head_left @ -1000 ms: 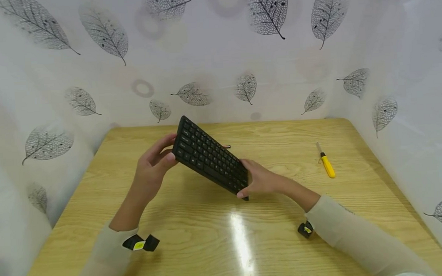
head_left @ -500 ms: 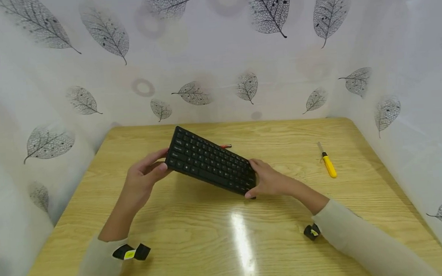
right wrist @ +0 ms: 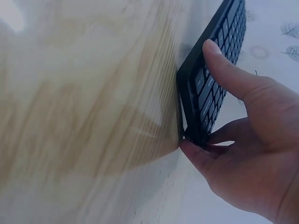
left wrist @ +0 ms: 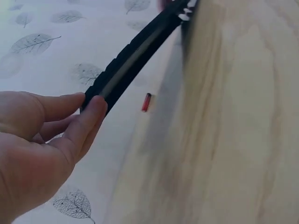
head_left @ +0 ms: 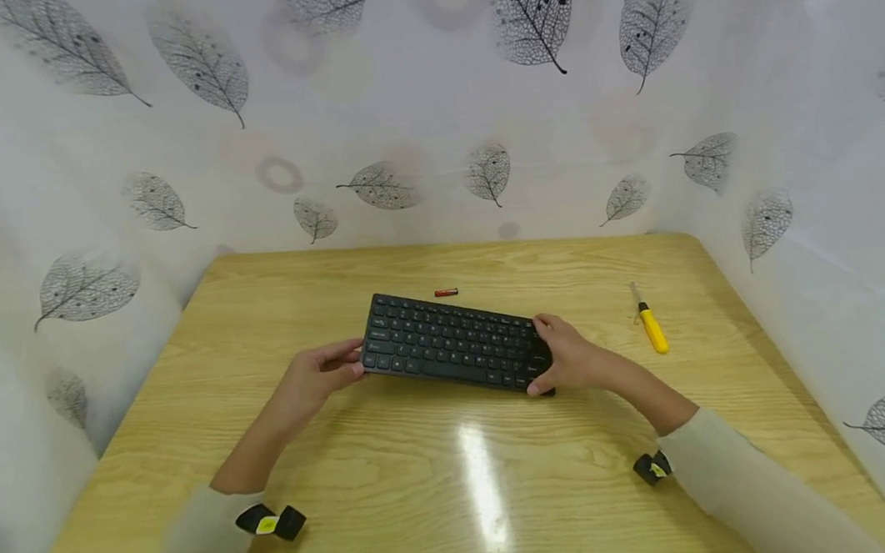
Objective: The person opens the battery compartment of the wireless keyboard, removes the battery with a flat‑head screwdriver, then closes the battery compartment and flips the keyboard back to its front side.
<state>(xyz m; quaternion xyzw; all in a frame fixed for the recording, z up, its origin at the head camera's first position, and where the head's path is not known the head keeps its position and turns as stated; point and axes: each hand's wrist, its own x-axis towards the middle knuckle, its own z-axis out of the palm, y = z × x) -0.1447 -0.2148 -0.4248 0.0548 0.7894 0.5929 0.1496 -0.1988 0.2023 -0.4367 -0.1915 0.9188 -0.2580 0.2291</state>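
A black keyboard [head_left: 453,343] is held between both hands just over the table, keys up, its left end raised higher than its right. My left hand [head_left: 316,383] pinches the left end between thumb and fingers; in the left wrist view the fingertips [left wrist: 96,109] meet the edge of the keyboard [left wrist: 135,53]. On the other end, my right hand [head_left: 578,357] grips with the thumb over the keys and fingers at the far edge and beneath. The right wrist view shows that thumb [right wrist: 224,65] on the keyboard [right wrist: 205,91]. Part of the underside is hidden.
A red and black battery [head_left: 447,292] lies on the wooden table [head_left: 394,496] behind the keyboard. To the right rests a screwdriver [head_left: 653,330] with a yellow handle. A leaf-patterned curtain [head_left: 418,102] stands along the back and sides.
The keyboard has come down at its left end and turned from steeply slanted to nearly level, shifting rightward. Both hands moved with it, and the battery behind is now fully visible.
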